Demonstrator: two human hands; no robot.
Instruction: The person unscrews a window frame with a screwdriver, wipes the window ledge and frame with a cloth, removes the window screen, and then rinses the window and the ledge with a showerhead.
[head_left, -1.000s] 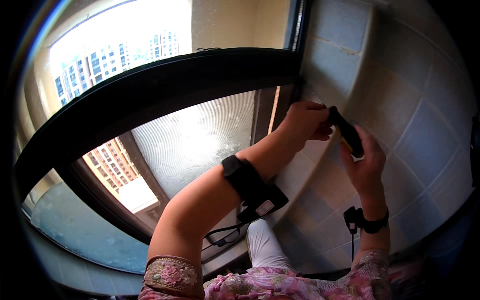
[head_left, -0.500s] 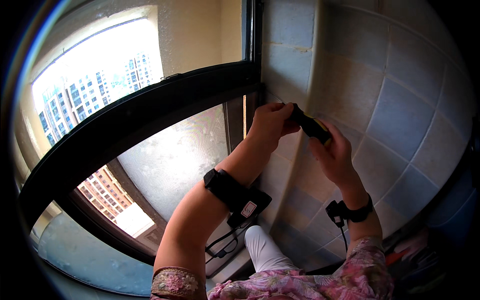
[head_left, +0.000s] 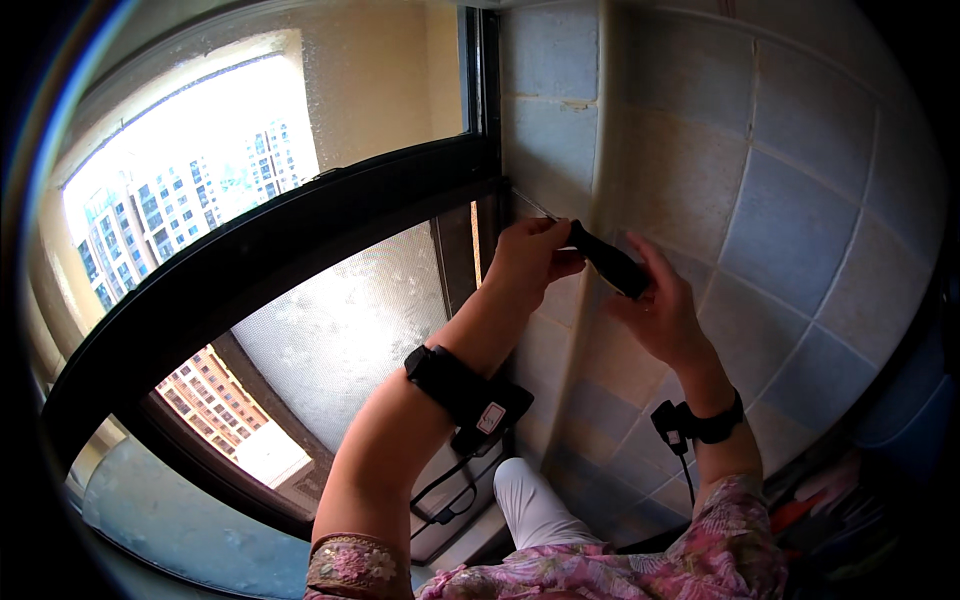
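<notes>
A screwdriver (head_left: 608, 262) with a dark handle slants in front of the tiled wall, its thin metal shaft reaching up and left to the corner by the window frame. My left hand (head_left: 532, 255) pinches it where the shaft meets the handle. Around the handle's butt end is my right hand (head_left: 665, 305), thumb and fingers spread apart on either side of it. Whether the palm touches the butt cannot be made out. The screwdriver's tip is too small to tell against the dark frame (head_left: 490, 165).
On my left a dark-framed window (head_left: 300, 215) has a mesh screen (head_left: 350, 320), with tall buildings outside. Tiled wall (head_left: 800, 230) rises close on the right. Black straps with small boxes sit on my left forearm (head_left: 465, 395) and right wrist (head_left: 710, 425); cables hang from them.
The handle has turned; its yellow stripe no longer shows. My right fingers have loosened and spread. The window and wall have shifted slightly left in view.
</notes>
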